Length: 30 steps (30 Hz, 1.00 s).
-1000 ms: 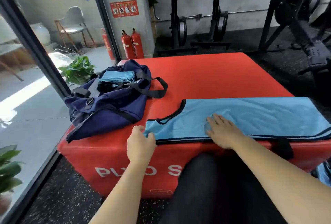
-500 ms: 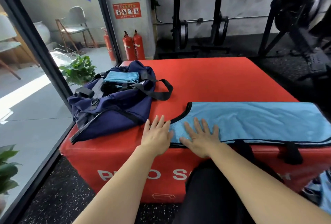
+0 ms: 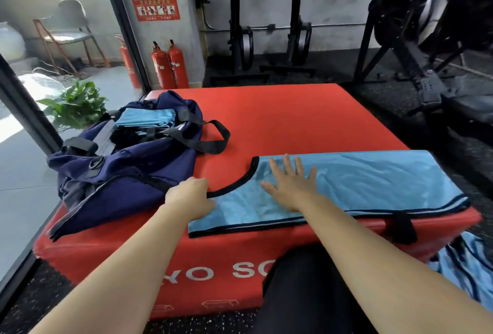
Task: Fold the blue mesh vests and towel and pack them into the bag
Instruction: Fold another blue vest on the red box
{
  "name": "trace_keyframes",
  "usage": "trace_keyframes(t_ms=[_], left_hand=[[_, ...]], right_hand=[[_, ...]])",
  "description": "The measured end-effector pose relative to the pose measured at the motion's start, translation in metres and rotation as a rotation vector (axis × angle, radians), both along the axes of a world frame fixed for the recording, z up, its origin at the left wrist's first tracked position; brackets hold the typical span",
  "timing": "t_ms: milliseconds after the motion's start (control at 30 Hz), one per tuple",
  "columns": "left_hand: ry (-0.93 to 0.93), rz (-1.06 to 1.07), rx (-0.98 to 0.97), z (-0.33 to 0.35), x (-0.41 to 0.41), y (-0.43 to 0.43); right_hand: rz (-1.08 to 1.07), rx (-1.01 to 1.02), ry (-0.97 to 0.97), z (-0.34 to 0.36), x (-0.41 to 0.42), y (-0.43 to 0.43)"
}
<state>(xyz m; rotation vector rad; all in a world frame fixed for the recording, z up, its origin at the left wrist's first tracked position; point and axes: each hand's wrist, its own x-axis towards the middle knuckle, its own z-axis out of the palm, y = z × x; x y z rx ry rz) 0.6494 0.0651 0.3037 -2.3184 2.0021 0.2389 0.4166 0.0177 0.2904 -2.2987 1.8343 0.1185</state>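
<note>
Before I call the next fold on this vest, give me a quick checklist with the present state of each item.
1. Blue mesh vest with black trim lies flat, folded lengthwise, on the red padded box: ok.
2. Left hand has a grip on the vest's left end: ok.
3. Right hand presses flat on the vest, fingers spread: ok.
4. Navy fabric duffel bag is open: ok.
5. Room left beside the folded blue cloth in the bag: cannot tell.
6. Nothing left to fold: not ok, loose blue fabric lies low beside the box.
</note>
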Motion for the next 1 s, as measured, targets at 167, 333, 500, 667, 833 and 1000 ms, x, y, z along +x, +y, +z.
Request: trace_keyframes(t_ms=[167, 333, 500, 667, 833, 1000], left_hand=[[0.189, 0.16, 0.088, 0.006, -0.004, -0.016], [0.746, 0.437, 0.01, 0.012, 0.014, -0.027], [0.143, 0.319, -0.074, 0.023, 0.025, -0.025], [-0.099, 0.187, -0.139, 0.032, 0.0, -0.026], [-0.048, 0.195, -0.135, 0.042, -0.01, -0.04], [0.124, 0.146, -0.097, 0.05, -0.015, -0.059]], right_hand=[[-0.013, 0.02, 0.053, -0.011, -0.02, -0.019], [-0.01, -0.008, -0.001, -0.024, -0.01, -0.031], [0.049, 0.001, -0.029, -0.026, 0.031, -0.039], [0.056, -0.042, -0.044, -0.014, 0.006, -0.053], [-0.011, -0.013, 0.034, -0.025, -0.061, -0.054], [0.032, -0.029, -0.015, -0.017, -0.068, -0.045]])
